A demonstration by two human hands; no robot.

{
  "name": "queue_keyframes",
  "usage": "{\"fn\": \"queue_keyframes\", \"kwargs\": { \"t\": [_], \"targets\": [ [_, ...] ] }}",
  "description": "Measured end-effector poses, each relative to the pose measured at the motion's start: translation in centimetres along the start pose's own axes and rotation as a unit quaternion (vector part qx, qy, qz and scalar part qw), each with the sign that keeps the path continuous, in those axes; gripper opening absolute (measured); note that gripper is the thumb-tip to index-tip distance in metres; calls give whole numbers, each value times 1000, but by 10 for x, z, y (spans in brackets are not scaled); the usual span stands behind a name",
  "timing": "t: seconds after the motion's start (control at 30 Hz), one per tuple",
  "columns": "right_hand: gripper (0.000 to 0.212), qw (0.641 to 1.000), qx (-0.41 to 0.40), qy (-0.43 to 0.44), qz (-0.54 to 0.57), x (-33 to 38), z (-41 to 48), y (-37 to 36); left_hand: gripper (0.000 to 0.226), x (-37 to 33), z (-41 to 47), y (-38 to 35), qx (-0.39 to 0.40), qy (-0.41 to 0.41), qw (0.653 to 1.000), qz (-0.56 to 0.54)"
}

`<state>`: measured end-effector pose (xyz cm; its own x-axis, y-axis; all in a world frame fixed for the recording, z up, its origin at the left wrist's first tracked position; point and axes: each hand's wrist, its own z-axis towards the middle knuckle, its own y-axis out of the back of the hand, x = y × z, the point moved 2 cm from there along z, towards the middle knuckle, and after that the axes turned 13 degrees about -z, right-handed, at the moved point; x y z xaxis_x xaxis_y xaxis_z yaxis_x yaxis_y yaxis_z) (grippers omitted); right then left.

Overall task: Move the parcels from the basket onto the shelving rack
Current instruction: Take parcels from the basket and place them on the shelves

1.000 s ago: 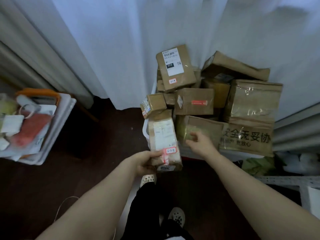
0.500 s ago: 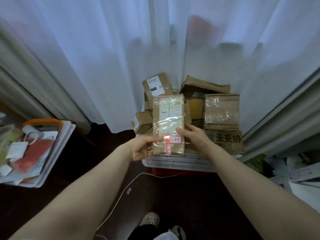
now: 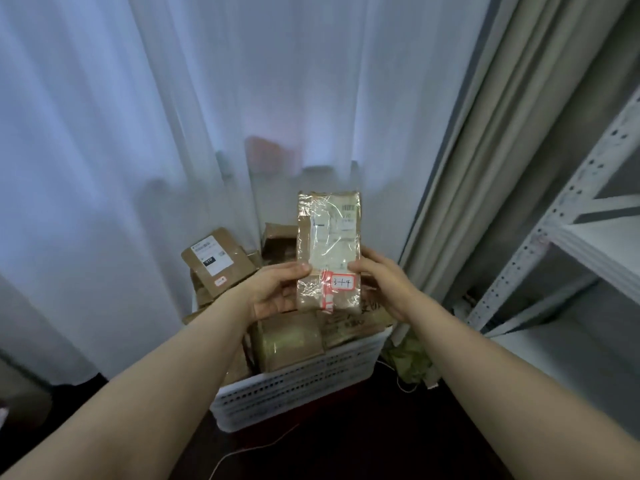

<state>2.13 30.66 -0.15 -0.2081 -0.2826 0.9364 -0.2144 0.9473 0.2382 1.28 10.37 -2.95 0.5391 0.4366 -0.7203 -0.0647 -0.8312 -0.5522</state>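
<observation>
Held parcel: a narrow brown parcel [image 3: 329, 247] stands upright in the air between both hands. It is over the far side of the basket [image 3: 294, 389], towards its right edge, and seems clear of the pile inside.
Left hand: the left hand [image 3: 273, 292] grips the parcel's lower left edge, with its fingers curled behind and the thumb pressed on the front.
Right hand: the right hand [image 3: 382, 282] grips the lower right edge the same way, its thumb on the front beside the sticker [image 3: 341, 282].
Look of the parcel: it is tall, slim and kraft brown, wrapped in glossy clear tape that wrinkles and catches the light. A pale shipping label covers most of the front. The red-bordered sticker low down reads 3-1-4 (likely a shelf code, though that is a guess).
Where it must go: the shelving rack [image 3: 588, 237] stands to the right, well apart from the parcel, with the grey curtain [image 3: 467, 202] between them.
Risk, slipping: both grips sit low on slick tape. The parcel could tip or slide out, chiefly if one hand lets go for the carry.
Risk, knocking: a swing to the right may clip the rack's perforated upright or catch the curtain.
Risk, pile: the labelled parcel [image 3: 216, 259] leans at the basket's far left corner, and a bump could send it over the rim.
</observation>
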Motion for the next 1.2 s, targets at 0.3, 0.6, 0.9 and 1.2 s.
{"fn": "queue_keyframes", "kwargs": {
  "t": [0.3,0.6,0.9,1.2],
  "targets": [
    [50,990,-126,53,39,46,-59,76,34,-40,10,-112,135,-4,988,81],
    [43,959,-265,93,36,71,-120,135,43,-50,-3,-209,209,-22,965,155],
    [43,876,-460,142,10,121,-203,206,32,-50,-25,-348,276,-179,929,168],
    [36,771,-598,208,-72,173,-304,265,30,-46,-79,-487,353,-286,868,203]
  ]
}}
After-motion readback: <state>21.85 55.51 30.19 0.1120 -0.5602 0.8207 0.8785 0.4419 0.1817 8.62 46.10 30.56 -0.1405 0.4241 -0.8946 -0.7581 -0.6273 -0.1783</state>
